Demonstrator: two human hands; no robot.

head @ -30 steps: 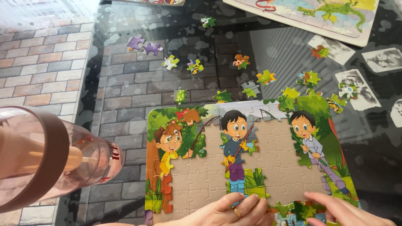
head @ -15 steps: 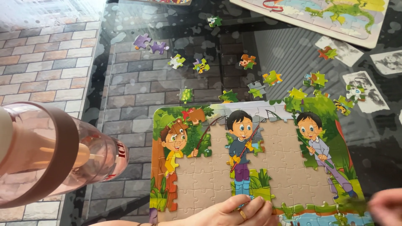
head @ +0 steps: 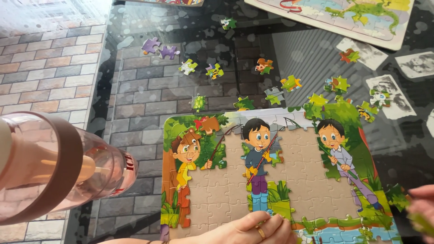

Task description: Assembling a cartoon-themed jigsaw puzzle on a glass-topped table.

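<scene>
Cardboard, half covered in colour: the puzzle board (head: 271, 180) lies flat on the glass table (head: 149, 95), its lower edge under the left hand (head: 244, 230). That hand rests fingers-down on the bottom row beside the green grass patch, a ring on one finger, pressing rather than gripping; it holds nothing that shows. Off to its right, past the board's lower corner, the right hand (head: 422, 208) sits at the frame edge, blurred, with a green puzzle piece (head: 398, 196) at its fingertips. It seems to be pinching that piece, though whether the fingers are closed on it I cannot tell.

Judging from this, the step in hand is fetching a piece for the bare middle of the board while the left hand steadies it. The next move calls for matching the green piece to the foliage on the far right side and turning it to fit.

Farther from the hands, loose pieces (head: 289, 83) are scattered beyond the board's top edge. A second puzzle (head: 316, 16) lies further off, and a pink bottle (head: 54, 167) looms well left of the left hand.
</scene>
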